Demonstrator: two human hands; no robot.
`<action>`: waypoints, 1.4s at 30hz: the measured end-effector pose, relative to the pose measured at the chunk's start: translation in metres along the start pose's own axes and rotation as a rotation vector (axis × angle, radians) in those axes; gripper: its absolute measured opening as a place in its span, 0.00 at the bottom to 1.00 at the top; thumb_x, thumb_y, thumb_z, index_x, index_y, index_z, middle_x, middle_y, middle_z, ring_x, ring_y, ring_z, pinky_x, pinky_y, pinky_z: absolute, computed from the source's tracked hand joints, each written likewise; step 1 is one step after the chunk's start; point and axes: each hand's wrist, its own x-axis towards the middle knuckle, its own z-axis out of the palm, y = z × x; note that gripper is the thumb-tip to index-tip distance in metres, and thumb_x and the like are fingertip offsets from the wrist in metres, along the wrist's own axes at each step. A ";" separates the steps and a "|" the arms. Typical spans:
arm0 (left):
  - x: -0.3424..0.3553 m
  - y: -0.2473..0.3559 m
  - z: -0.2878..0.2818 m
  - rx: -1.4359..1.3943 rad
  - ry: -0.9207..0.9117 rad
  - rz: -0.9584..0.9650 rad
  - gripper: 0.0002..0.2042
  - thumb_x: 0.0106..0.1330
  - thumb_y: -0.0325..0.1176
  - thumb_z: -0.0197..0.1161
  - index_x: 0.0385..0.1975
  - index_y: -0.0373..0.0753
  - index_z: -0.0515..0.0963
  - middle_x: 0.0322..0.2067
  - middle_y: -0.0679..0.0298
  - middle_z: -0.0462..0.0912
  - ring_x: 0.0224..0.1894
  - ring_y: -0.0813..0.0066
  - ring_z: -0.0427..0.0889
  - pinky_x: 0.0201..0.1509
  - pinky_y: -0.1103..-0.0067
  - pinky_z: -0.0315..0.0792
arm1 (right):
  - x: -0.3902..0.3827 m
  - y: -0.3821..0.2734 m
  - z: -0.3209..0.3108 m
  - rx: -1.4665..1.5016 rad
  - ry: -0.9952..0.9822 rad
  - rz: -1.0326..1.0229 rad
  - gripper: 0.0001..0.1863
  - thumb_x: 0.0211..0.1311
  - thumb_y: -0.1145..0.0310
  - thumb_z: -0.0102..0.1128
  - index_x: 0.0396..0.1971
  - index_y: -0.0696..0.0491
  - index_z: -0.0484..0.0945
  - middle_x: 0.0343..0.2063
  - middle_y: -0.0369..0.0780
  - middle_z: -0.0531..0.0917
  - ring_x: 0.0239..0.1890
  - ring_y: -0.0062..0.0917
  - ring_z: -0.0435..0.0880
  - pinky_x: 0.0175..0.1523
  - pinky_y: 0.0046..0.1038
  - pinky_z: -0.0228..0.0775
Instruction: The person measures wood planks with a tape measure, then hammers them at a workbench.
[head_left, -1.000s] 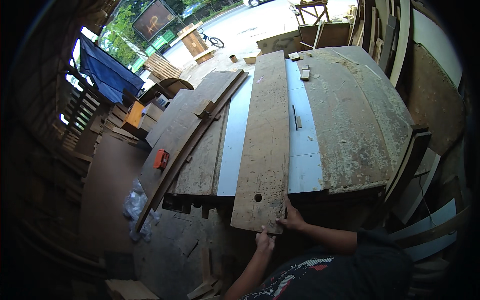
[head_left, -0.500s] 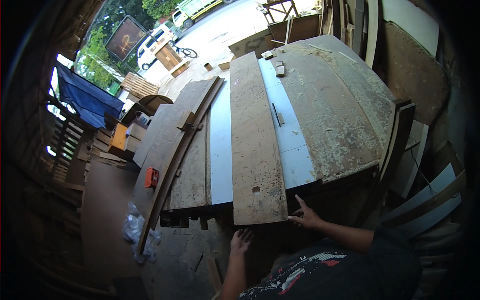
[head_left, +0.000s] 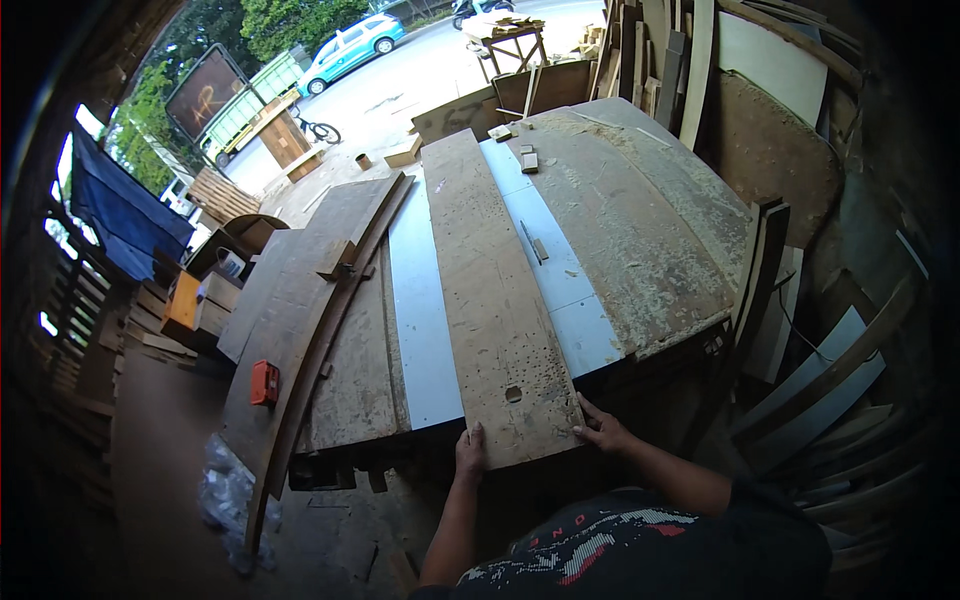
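A long, worn wooden board (head_left: pixel 490 290) with a hole and many small pits lies lengthwise over a pale blue-white panel (head_left: pixel 425 345) on the workbench. Its near end juts past the bench's front edge. My left hand (head_left: pixel 470 455) grips the board's left edge near that end, thumb on top. On the opposite edge, close to the near corner, my right hand (head_left: pixel 602 430) holds the board too. The fingers under the board are hidden. A thin dark pencil-like stick (head_left: pixel 528 238) and a small wood block (head_left: pixel 540 250) rest on the panel to the right.
Dusty workbench boards (head_left: pixel 650 230) flank the panel. Along the left run a long wooden rail (head_left: pixel 325 330) and a red-orange box-like tool (head_left: pixel 264 383). Crumpled clear plastic (head_left: pixel 225 490) lies on the floor. Upright planks (head_left: pixel 755 270) stand at the bench's right corner.
Both hands have closed on the board's near end; before, the left hung open below it and the right had fingers spread at its corner. The view has shifted, and vehicles on the road have moved.
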 end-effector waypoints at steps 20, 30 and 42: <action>0.006 -0.034 -0.012 -0.045 -0.110 0.030 0.26 0.72 0.55 0.49 0.45 0.32 0.73 0.35 0.62 0.80 0.36 0.76 0.79 0.41 0.77 0.75 | -0.026 -0.020 0.012 -0.004 0.022 -0.126 0.38 0.66 0.67 0.59 0.72 0.50 0.49 0.57 0.41 0.75 0.55 0.25 0.75 0.58 0.27 0.67; -0.108 -0.192 -0.186 0.435 0.290 -0.406 0.24 0.66 0.53 0.55 0.40 0.33 0.78 0.38 0.51 0.83 0.43 0.54 0.83 0.48 0.66 0.75 | -0.071 0.120 -0.031 -0.251 0.202 0.516 0.27 0.62 0.44 0.59 0.45 0.55 0.79 0.30 0.40 0.82 0.32 0.25 0.80 0.37 0.30 0.72; -0.218 -0.280 -0.281 0.608 0.248 -0.913 0.26 0.63 0.52 0.57 0.45 0.32 0.80 0.49 0.45 0.79 0.55 0.51 0.77 0.58 0.64 0.70 | -0.179 0.193 -0.076 -0.310 0.385 0.688 0.15 0.62 0.58 0.62 0.39 0.55 0.79 0.26 0.40 0.80 0.24 0.28 0.82 0.28 0.30 0.73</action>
